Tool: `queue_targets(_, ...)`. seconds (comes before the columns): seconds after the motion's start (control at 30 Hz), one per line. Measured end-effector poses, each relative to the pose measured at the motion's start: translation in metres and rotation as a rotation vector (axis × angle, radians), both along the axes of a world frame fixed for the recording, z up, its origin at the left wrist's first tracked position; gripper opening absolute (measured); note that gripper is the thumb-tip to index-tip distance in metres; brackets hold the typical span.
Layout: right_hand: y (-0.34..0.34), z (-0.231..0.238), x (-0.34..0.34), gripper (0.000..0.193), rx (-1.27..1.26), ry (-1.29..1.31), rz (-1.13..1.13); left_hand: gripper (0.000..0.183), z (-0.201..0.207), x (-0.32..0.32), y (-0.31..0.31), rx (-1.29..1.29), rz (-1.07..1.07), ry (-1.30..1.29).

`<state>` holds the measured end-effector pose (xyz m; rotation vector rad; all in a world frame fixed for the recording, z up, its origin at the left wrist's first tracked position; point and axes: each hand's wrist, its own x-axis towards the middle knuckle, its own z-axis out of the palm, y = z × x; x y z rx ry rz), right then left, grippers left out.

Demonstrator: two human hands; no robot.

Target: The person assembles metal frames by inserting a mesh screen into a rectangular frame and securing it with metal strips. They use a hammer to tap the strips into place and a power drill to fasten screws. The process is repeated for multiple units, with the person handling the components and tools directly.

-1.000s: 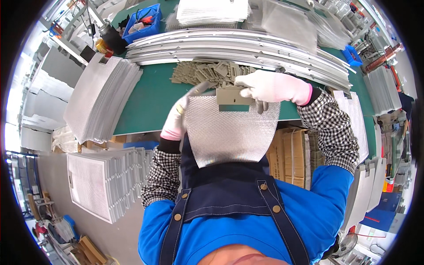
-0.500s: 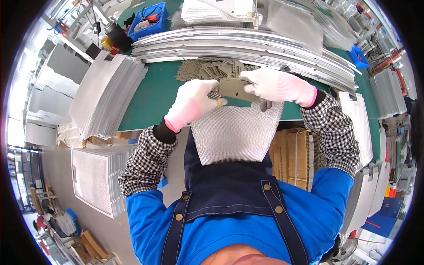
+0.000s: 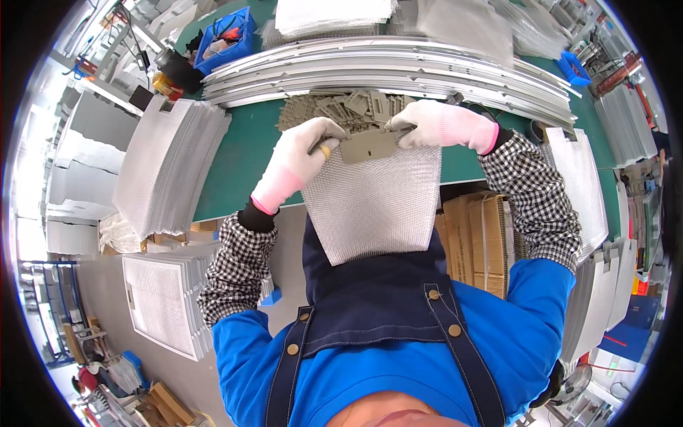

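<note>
A silvery mesh sheet (image 3: 373,206) hangs between my hands, its lower edge against my dark apron. At the middle of its top edge sits a flat beige-grey plastic plate (image 3: 368,148) with a small slot. My gloved left hand (image 3: 302,158) is closed on the sheet's top edge, beside the plate's left end. My gloved right hand (image 3: 437,126) pinches the top edge by the plate's right end; its fingertips are partly hidden. Just beyond lies a pile of similar beige-grey plastic pieces (image 3: 313,110) on the green table (image 3: 245,153).
Long white metal strips (image 3: 398,67) lie across the table behind the pile. Stacks of mesh panels stand at the left (image 3: 167,164) and right (image 3: 576,192). A blue bin (image 3: 228,43) sits at the back left, cardboard (image 3: 473,238) below the table edge.
The plastic plate has come down onto the sheet's top edge, where a gap showed before. My right hand has shifted from holding the plate above to the sheet's top edge.
</note>
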<state>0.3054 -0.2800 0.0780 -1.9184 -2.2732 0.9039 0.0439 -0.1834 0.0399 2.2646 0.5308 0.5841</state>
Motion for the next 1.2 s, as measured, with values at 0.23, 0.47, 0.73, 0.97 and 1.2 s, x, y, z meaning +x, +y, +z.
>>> queue_targets(0.23, 0.0, 0.003, -0.003, 0.04, -0.012, 0.028, 0.058, 0.028, 0.027, 0.009, 0.001, 0.478, -0.084, 0.126)
queue_targets(0.47, -0.007, 0.011, -0.008, 0.044, -0.016, 0.042, 0.043, 0.035, 0.025, 0.053, -0.006, 0.399, -0.343, 0.586)
queue_targets(0.73, 0.017, -0.026, 0.047, 0.043, 0.122, 0.197, -0.128, 0.054, 0.003, -0.017, 0.04, -0.346, 0.088, 0.178)
queue_targets(0.97, 0.041, -0.138, 0.216, 0.024, 0.33, -0.738, -0.7, 0.036, -0.085, -0.013, 0.02, -0.921, 0.264, -0.51)
queue_targets(1.2, 0.04, -0.099, 0.194, 0.027, 0.333, -0.768, -0.576, 0.036, -0.09, -0.016, 0.004, -0.863, 0.39, -0.585)
